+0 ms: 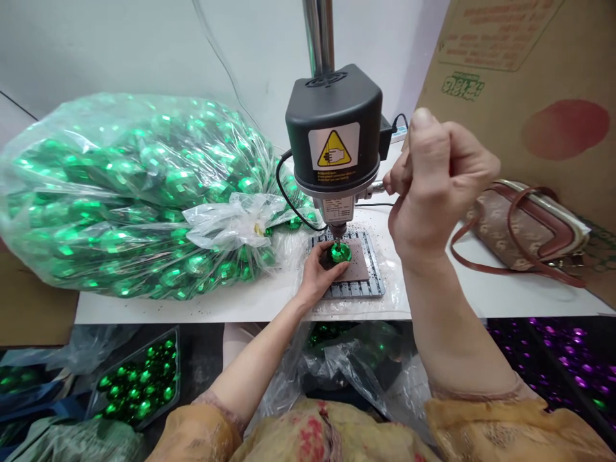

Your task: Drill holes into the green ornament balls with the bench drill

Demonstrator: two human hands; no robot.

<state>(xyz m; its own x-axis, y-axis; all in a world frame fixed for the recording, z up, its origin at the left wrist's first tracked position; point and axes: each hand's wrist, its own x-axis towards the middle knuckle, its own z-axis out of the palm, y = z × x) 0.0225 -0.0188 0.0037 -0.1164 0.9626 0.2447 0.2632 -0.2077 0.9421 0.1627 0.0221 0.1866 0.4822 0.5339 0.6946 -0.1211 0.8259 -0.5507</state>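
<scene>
A shiny green ball rests on the base plate of a small bench drill press. My left hand grips the ball from its left and front side, thumb and fingers curved round it. The drill's chuck is directly above, and its bit reaches down to the ball's top. My right hand is raised at the drill's right side, closed round the feed lever, most of which the fingers hide.
A large clear bag of green balls fills the table's left. A patterned handbag and a cardboard box stand at right. Below the table edge are a bin of green balls, plastic sheeting and purple balls.
</scene>
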